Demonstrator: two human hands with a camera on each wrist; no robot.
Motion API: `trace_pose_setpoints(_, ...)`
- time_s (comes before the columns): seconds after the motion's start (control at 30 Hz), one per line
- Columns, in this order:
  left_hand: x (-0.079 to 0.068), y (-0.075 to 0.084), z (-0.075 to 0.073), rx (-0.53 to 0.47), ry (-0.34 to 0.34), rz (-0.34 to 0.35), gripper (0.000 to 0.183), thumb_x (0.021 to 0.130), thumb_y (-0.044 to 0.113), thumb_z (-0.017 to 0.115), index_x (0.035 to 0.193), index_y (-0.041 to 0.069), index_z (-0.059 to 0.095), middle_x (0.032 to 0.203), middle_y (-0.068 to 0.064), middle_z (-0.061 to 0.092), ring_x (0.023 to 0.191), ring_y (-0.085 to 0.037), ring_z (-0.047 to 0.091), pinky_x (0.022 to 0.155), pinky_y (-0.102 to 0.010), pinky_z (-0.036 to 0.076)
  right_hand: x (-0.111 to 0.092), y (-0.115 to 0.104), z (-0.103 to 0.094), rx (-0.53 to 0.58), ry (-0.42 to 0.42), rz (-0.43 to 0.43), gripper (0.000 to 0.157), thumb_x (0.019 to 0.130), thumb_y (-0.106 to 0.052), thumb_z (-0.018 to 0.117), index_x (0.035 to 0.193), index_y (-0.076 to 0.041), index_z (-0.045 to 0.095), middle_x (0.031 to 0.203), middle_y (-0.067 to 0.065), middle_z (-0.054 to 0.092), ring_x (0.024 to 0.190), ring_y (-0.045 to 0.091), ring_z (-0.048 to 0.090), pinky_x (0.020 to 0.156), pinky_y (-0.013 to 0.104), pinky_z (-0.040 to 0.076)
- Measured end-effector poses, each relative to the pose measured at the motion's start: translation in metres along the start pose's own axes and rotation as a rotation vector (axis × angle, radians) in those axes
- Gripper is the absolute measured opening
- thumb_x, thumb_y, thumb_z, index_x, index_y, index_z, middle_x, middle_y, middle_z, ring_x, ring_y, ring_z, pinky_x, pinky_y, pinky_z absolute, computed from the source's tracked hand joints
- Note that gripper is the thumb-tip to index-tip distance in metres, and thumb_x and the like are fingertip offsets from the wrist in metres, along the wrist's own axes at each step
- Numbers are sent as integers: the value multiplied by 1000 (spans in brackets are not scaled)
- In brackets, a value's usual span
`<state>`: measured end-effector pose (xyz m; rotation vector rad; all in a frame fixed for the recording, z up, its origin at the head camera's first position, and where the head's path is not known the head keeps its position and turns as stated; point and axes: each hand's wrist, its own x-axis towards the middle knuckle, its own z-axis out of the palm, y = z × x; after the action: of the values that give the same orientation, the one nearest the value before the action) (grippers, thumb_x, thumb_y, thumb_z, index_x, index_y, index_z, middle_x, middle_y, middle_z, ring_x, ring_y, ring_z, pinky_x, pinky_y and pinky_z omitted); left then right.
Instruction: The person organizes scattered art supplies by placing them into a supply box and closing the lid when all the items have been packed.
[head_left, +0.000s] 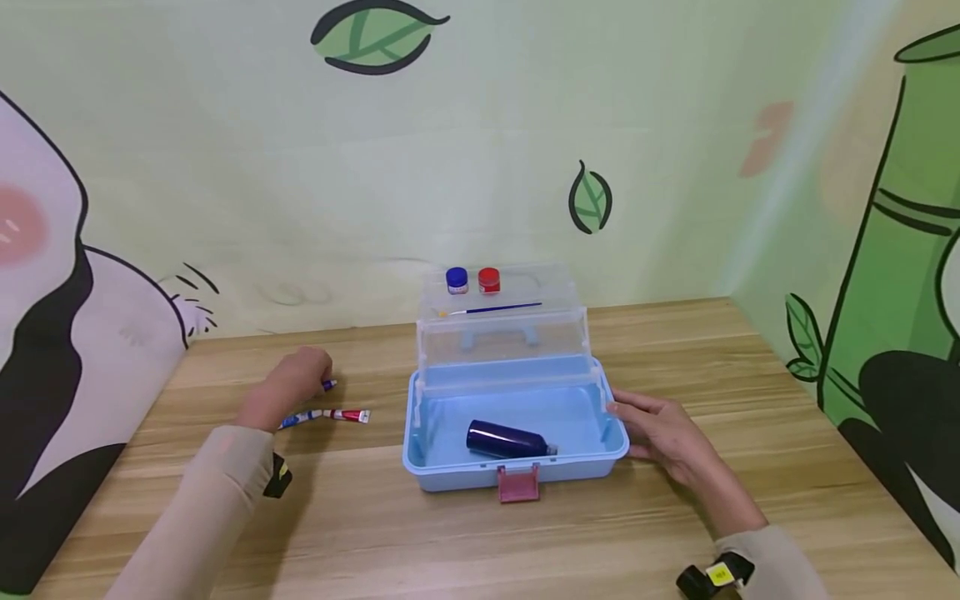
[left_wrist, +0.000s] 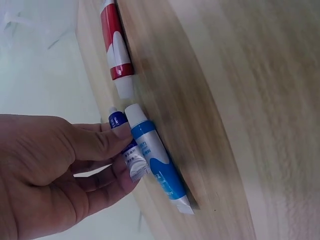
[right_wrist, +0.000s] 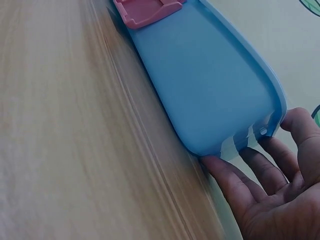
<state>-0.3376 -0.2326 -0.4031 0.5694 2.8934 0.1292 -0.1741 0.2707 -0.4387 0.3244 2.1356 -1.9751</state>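
Observation:
My left hand (head_left: 288,383) pinches a dark blue paint tube (left_wrist: 118,119) between thumb and fingers, at the left of the table. Beside that tube lies a lighter blue paint tube (left_wrist: 159,162), and a red paint tube (head_left: 347,416) rests close by. My right hand (head_left: 671,433) holds the right end of a light blue plastic box (head_left: 517,479), with fingertips against its end wall and rim. The box's clear lid (head_left: 502,340) is raised. Inside the box a dark blue bottle (head_left: 504,439) lies on its side.
A blue-capped jar (head_left: 457,281), a red jar (head_left: 489,281) and a thin paintbrush (head_left: 495,309) appear on the raised lid section or behind it. A pink latch (head_left: 518,483) hangs at the box's front. Printed wall fabric (head_left: 510,150) borders the wooden table (head_left: 360,533).

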Motion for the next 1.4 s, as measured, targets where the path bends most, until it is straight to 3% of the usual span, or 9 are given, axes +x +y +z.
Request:
trace_pose_setpoints(0.33, -10, -7, -4, -21, 69, -22, 18, 90, -11, 56, 80, 4, 56, 77, -7, 50, 70, -22, 45, 61, -34, 39, 2, 1, 2, 21, -19, -12, 70, 95, -35, 73, 152, -5, 45, 149, 25, 49, 113, 24, 67, 85, 40, 60)
trace_pose_setpoints(0.5, -10, -4, -11, -28, 148, -33, 9, 87, -7, 67, 87, 2, 66, 84, -9, 65, 77, -24, 57, 64, -41, 51, 1, -1, -1, 8, -14, -12, 70, 95, -36, 72, 152, -6, 45, 151, 24, 47, 117, 26, 65, 87, 41, 59)
trace_pose_setpoints(0.63, -12, 1, -19, -20, 169, -29, 9, 86, -3, 75, 94, 2, 73, 90, -11, 71, 81, -25, 64, 69, -47, 56, 2, -1, -2, 9, -20, -12, 71, 95, -36, 73, 152, -5, 45, 151, 24, 47, 117, 25, 65, 87, 40, 59)
trace_pose_setpoints(0.97, -6, 24, -40, -24, 168, 22, 11, 87, -2, 76, 96, 3, 72, 97, -15, 73, 85, -28, 69, 71, -44, 58, 1, 0, -1, 6, -26, -16, 70, 96, -36, 72, 152, -5, 45, 151, 25, 46, 118, 27, 64, 86, 41, 59)
trace_pose_setpoints(1.2, -1, 47, -59, -6, 157, 55, 13, 88, 5, 78, 98, 9, 73, 98, -10, 74, 86, -25, 69, 66, -44, 55, 0, 2, -1, -2, -21, -14, 70, 95, -37, 72, 152, -5, 45, 151, 25, 47, 117, 27, 65, 86, 41, 60)
trace_pose_setpoints(1.4, -4, 71, -72, 65, 221, 132, 12, 86, 5, 80, 96, 10, 74, 95, -7, 76, 87, -25, 70, 64, -42, 55, 0, 1, 0, 8, -21, -18, 70, 95, -36, 72, 152, -6, 45, 150, 24, 48, 114, 24, 67, 85, 40, 60)
